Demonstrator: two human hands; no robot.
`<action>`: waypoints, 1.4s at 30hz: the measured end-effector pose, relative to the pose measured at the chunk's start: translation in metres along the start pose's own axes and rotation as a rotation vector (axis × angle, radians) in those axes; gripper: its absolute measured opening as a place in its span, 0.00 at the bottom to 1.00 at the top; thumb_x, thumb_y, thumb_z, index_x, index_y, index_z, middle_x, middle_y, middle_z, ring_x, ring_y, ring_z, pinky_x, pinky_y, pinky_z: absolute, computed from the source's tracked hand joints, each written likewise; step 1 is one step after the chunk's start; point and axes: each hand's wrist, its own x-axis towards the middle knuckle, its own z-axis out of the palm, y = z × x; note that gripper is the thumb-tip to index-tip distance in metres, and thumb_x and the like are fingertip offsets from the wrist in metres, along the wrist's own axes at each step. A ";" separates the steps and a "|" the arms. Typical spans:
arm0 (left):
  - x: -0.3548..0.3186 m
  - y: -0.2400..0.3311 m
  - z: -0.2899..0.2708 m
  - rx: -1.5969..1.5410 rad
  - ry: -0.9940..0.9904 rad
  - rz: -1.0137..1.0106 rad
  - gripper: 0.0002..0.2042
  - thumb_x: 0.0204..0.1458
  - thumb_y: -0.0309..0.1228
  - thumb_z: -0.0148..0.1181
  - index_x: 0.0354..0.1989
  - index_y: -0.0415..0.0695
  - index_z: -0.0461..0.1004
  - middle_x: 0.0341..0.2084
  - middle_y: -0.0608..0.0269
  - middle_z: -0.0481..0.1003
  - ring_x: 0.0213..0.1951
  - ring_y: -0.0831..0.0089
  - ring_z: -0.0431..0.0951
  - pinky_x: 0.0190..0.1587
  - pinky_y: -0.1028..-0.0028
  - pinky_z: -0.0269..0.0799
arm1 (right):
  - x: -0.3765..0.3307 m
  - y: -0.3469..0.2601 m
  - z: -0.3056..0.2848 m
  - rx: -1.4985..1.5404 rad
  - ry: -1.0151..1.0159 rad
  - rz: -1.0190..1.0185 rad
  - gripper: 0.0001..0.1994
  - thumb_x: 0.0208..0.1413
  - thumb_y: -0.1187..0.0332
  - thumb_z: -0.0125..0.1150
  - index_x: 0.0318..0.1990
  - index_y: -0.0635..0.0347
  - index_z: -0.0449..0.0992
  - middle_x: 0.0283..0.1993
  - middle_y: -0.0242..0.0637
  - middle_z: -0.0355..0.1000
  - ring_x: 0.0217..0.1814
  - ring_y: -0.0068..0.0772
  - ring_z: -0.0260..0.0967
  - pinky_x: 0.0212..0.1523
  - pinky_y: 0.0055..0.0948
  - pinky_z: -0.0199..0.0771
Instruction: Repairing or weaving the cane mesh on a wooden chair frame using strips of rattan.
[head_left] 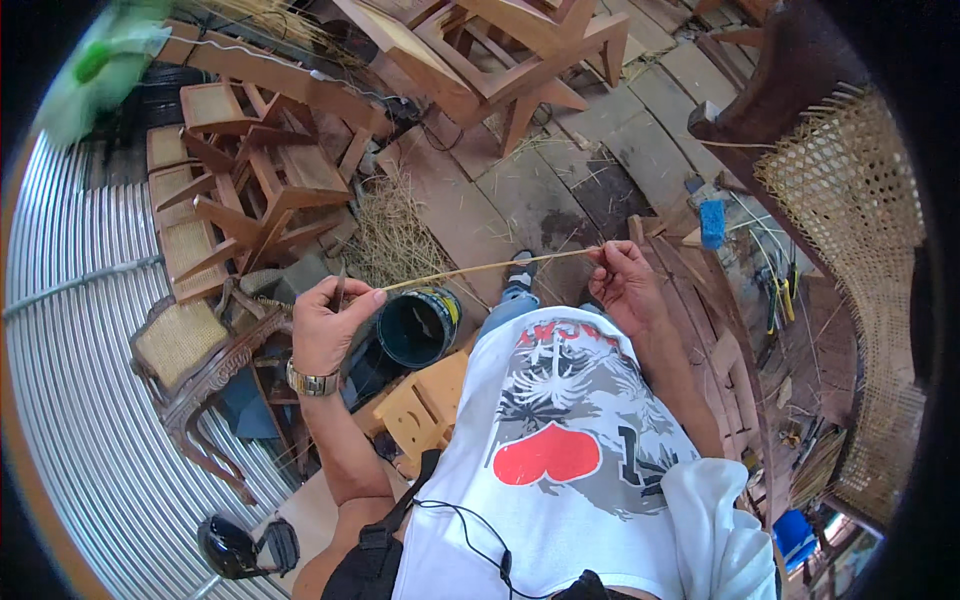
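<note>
A thin tan cane strip (480, 268) stretches between my hands, slightly slanted, above a dark bucket (449, 305). My left hand (330, 325), with a metal watch on its wrist, pinches one end between thumb and fingers. A small dark, narrow, blade-like piece (340, 290) also sticks up between those fingers; I cannot make out its kind. The other end is pinched in my right hand (628, 285), whose fingers are curled. To the right stands a chair with a woven cane panel (850, 180), loose strands poking from its upper edge.
Cane shavings (395, 240) lie heaped beyond the bucket. Stacked wooden chairs (265, 185) and a carved chair (180, 345) are at left; a wooden frame (490, 70) is at the far side. Pliers (787, 300) and a blue block (711, 224) lie at right.
</note>
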 end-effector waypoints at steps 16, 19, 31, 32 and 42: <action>0.100 0.029 0.048 -0.261 -0.218 0.247 0.05 0.51 0.26 0.66 0.31 0.42 0.74 0.35 0.66 0.78 0.28 0.89 0.65 0.29 0.84 0.60 | -0.031 0.020 -0.029 0.009 0.379 -0.303 0.05 0.60 0.67 0.59 0.36 0.55 0.69 0.34 0.35 0.75 0.27 0.22 0.69 0.27 0.23 0.72; 0.130 0.038 0.084 -0.533 -0.382 0.233 0.02 0.57 0.24 0.58 0.33 0.43 0.71 0.37 0.63 0.78 0.23 0.90 0.63 0.26 0.86 0.59 | -0.034 0.037 -0.035 0.066 0.495 -0.358 0.04 0.59 0.68 0.59 0.35 0.55 0.70 0.33 0.36 0.74 0.28 0.22 0.69 0.27 0.23 0.72; 0.108 0.079 0.226 -0.776 -0.649 0.176 0.08 0.59 0.31 0.58 0.44 0.45 0.70 0.31 0.57 0.79 0.17 0.84 0.71 0.12 0.87 0.53 | -0.109 0.046 -0.168 -0.287 1.208 -0.742 0.09 0.58 0.64 0.58 0.40 0.57 0.70 0.31 0.34 0.74 0.28 0.25 0.69 0.28 0.27 0.71; 0.104 0.077 0.233 -0.735 -0.674 0.142 0.08 0.59 0.32 0.59 0.43 0.45 0.71 0.31 0.57 0.79 0.17 0.84 0.71 0.13 0.86 0.55 | -0.109 0.032 -0.182 -0.618 1.302 -0.814 0.11 0.58 0.63 0.58 0.41 0.59 0.70 0.33 0.36 0.74 0.30 0.29 0.70 0.31 0.30 0.72; 0.056 0.073 0.291 -0.524 -0.776 -0.100 0.10 0.57 0.31 0.61 0.44 0.42 0.74 0.32 0.60 0.81 0.21 0.85 0.71 0.21 0.85 0.63 | -0.069 -0.145 -0.209 -1.770 1.537 -0.588 0.25 0.54 0.53 0.60 0.51 0.63 0.67 0.49 0.51 0.68 0.49 0.50 0.70 0.49 0.52 0.68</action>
